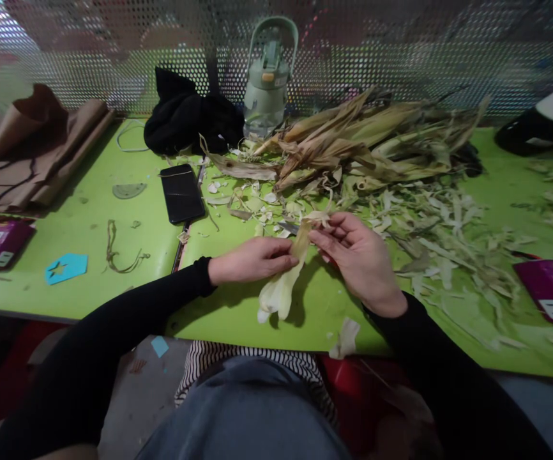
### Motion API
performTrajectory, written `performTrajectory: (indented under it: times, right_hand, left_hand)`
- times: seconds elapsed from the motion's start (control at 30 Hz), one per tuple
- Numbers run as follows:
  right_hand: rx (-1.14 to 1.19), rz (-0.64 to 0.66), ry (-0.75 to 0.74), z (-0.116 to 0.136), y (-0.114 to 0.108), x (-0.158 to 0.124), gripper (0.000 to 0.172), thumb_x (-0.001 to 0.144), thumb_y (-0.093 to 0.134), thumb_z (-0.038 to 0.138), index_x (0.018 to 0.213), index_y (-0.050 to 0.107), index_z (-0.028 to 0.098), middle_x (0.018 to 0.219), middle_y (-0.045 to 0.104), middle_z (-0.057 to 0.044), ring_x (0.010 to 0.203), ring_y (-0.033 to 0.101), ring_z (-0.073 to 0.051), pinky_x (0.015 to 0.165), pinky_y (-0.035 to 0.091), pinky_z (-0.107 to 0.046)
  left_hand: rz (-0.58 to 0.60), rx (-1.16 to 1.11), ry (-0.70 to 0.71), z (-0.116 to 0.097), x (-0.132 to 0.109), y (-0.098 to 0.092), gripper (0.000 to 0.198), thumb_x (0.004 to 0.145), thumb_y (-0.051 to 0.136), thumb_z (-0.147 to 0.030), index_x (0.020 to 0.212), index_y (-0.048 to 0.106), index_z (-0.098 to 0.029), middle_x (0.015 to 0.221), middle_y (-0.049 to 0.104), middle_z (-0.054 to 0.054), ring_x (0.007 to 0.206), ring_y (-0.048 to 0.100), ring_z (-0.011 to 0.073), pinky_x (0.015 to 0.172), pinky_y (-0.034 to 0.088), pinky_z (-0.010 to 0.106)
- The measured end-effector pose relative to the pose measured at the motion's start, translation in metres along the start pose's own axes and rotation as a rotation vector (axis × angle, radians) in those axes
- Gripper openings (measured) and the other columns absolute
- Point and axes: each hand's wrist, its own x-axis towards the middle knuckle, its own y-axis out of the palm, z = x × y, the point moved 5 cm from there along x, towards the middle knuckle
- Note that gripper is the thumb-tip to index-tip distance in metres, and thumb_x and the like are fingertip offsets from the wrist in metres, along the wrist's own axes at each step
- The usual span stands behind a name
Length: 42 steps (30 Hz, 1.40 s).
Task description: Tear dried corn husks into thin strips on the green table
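My left hand (256,259) is closed, thumb and fingers pinching a pale corn husk piece (280,286) at its middle. The husk's wide, lobed end hangs down over the green table. At its narrow upper end, my right hand (360,255) pinches it, where a frayed strip (322,217) sticks out. A grey pointed blade (288,227) shows just behind the husk, and a bit of red shows under my right hand; I cannot tell whether these are one tool, or whether the right hand holds it. Behind the hands lies a heap of dry corn husks (353,140).
Husk scraps (444,217) litter the green table (228,306). A phone (182,193), a water bottle (265,89), black cloth (193,118) and a protractor (129,190) lie or stand beyond. Brown paper (41,153) is at left; purple boxes (552,287) sit at both sides. A perforated screen (128,45) closes the back.
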Motion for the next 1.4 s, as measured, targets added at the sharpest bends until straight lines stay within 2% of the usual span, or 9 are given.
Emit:
performTrajectory:
  times: [0.2, 0.37, 0.43, 0.53, 0.67, 0.8, 1.0, 1.2, 1.4]
  right_hand:
    - [0.185, 0.080, 0.102, -0.003, 0.002, 0.003, 0.054, 0.067, 0.087, 0.045, 0.107, 0.057, 0.025, 0.073, 0.055, 0.007, 0.055, 0.045, -0.008, 0.049, 0.036, -0.023]
    - [0.251, 0.217, 0.170, -0.003, 0.009, 0.001, 0.045, 0.061, 0.089, 0.051, 0.078, 0.061, 0.020, 0.067, 0.052, 0.006, 0.052, 0.041, -0.006, 0.045, 0.032, -0.022]
    - [0.256, 0.233, 0.171, -0.001, 0.009, -0.001, 0.041, 0.063, 0.088, 0.049, 0.078, 0.064, 0.020, 0.066, 0.053, 0.006, 0.051, 0.040, -0.005, 0.044, 0.030, -0.022]
    - [0.237, 0.313, 0.187, 0.003, 0.010, -0.005, 0.038, 0.067, 0.085, 0.048, 0.091, 0.070, 0.022, 0.063, 0.052, 0.007, 0.048, 0.037, -0.005, 0.042, 0.028, -0.022]
    - [0.165, 0.476, 0.205, 0.009, 0.010, -0.012, 0.040, 0.068, 0.084, 0.050, 0.095, 0.073, 0.023, 0.058, 0.051, 0.007, 0.047, 0.038, -0.006, 0.041, 0.026, -0.022]
    - [0.103, 0.470, 0.178, 0.009, 0.008, -0.012, 0.043, 0.074, 0.078, 0.057, 0.098, 0.071, 0.021, 0.057, 0.052, 0.006, 0.047, 0.041, -0.007, 0.042, 0.029, -0.022]
    - [0.058, 0.269, 0.136, 0.007, 0.004, -0.006, 0.041, 0.075, 0.075, 0.060, 0.073, 0.064, 0.021, 0.062, 0.052, 0.003, 0.050, 0.041, -0.008, 0.044, 0.033, -0.025]
    - [0.052, 0.136, 0.088, 0.003, -0.001, -0.004, 0.037, 0.081, 0.069, 0.057, 0.083, 0.068, 0.021, 0.067, 0.051, 0.001, 0.055, 0.043, -0.010, 0.046, 0.035, -0.025]
    - [0.101, 0.131, 0.087, -0.001, -0.003, -0.003, 0.028, 0.086, 0.067, 0.050, 0.087, 0.071, 0.022, 0.068, 0.051, 0.002, 0.055, 0.042, -0.010, 0.047, 0.034, -0.025]
  left_hand:
    - [0.033, -0.075, -0.002, 0.004, -0.001, 0.002, 0.020, 0.093, 0.051, -0.030, 0.078, 0.049, -0.017, 0.071, 0.044, -0.004, 0.065, 0.041, 0.0096, 0.062, 0.035, 0.024]
    - [0.157, -0.436, -0.075, 0.001, -0.004, 0.009, 0.013, 0.096, 0.047, -0.024, 0.095, 0.056, -0.015, 0.087, 0.064, 0.003, 0.074, 0.058, 0.0109, 0.075, 0.047, 0.026]
    - [0.216, -0.524, -0.122, 0.000, -0.006, 0.012, 0.013, 0.097, 0.043, -0.022, 0.094, 0.054, -0.016, 0.084, 0.066, 0.003, 0.069, 0.060, 0.0107, 0.072, 0.049, 0.027]
    - [0.275, -0.505, -0.168, -0.005, -0.010, 0.013, 0.012, 0.096, 0.044, -0.021, 0.088, 0.052, -0.017, 0.073, 0.060, -0.002, 0.057, 0.054, 0.0083, 0.060, 0.046, 0.023]
    - [0.345, -0.385, -0.191, -0.009, -0.014, 0.013, 0.013, 0.093, 0.049, -0.018, 0.081, 0.053, -0.017, 0.068, 0.053, -0.005, 0.055, 0.050, 0.0068, 0.057, 0.042, 0.021]
    - [0.412, -0.426, -0.209, -0.007, -0.014, 0.017, 0.014, 0.094, 0.047, -0.018, 0.081, 0.053, -0.017, 0.066, 0.054, -0.005, 0.054, 0.051, 0.0076, 0.059, 0.044, 0.023]
    - [0.319, -0.585, -0.217, -0.004, -0.008, 0.018, 0.009, 0.095, 0.041, -0.017, 0.091, 0.049, -0.018, 0.074, 0.057, -0.004, 0.053, 0.051, 0.0065, 0.057, 0.045, 0.022]
    - [0.120, -0.424, -0.091, -0.006, -0.010, 0.006, 0.016, 0.100, 0.037, -0.027, 0.096, 0.049, -0.019, 0.072, 0.039, -0.005, 0.056, 0.039, 0.0070, 0.052, 0.037, 0.020]
    - [0.018, -0.107, 0.073, -0.009, -0.010, 0.002, 0.022, 0.102, 0.032, -0.029, 0.098, 0.051, -0.018, 0.081, 0.045, -0.002, 0.069, 0.042, 0.0104, 0.064, 0.039, 0.024]
